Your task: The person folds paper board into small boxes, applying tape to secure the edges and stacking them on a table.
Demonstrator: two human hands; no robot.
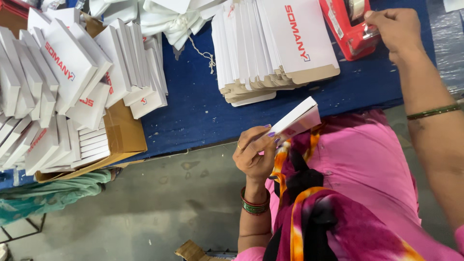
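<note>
Box in hand: we see our left hand [253,153] pinching a small white folded carton [298,120] by its near end, fingers curled around it, thumb on top. The carton is flat-sided and rectangular, tilted up to the right, with a brown cardboard inside showing at its edge. It hangs in the air just off the near edge of the table, above our pink clothing.

Right hand: our right hand [395,30] is far right, fingers pressed together on the front of a red tape dispenser [347,26]; we cannot tell whether it holds tape.

Counts: one carton in hand, one dispenser, one fanned pile of flat carton blanks [270,50], one brown cardboard box [123,133] of made-up cartons. The single pieces in each pile are too many and too overlapped for us to count.

Table: a blue-covered table [193,106] carries everything; the flat blanks lie at far centre, between our two hands.

Left side: the finished white cartons [63,72] are heaped in and over the brown box, well apart from the carton we hold.

Far edge: bundled white sheets tied with string [205,55] lie beyond the blanks.

Near floor: grey concrete, with green cloth [48,193] at near left.
</note>
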